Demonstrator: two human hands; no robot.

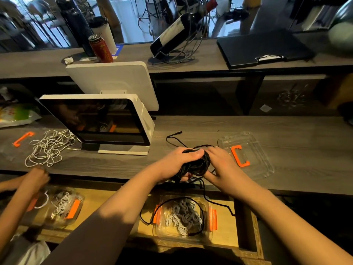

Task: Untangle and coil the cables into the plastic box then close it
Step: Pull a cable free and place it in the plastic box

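1. You stood at the long grey counter (pixel 248 129), with a white touchscreen terminal (pixel 99 121) on it to your left and a loose heap of white cable (pixel 47 148) beyond that, well apart from your work.
2. The plastic box (pixel 183 217) sat open on the lower shelf below the counter edge, already holding coiled grey and white cables — so part of the job looked done. Its clear lid (pixel 248 153), with an orange clip, lay on the counter just beside your right hand, so closing was not yet done.
3. The black cable (pixel 198 163) was your bundle in hand, held just above the counter's near edge. It looked about half coiled: the loops ran roughly upright between your palms, one free end trailed away across the counter up and to the left, and another length hung down over the box.
4. Your left hand (pixel 177 163) had its fingers curled round the bundle, thumb over the top.
5. Your right hand (pixel 219 165) pressed against the bundle's other side — whether its fingers actually gripped the cable, I cannot tell.
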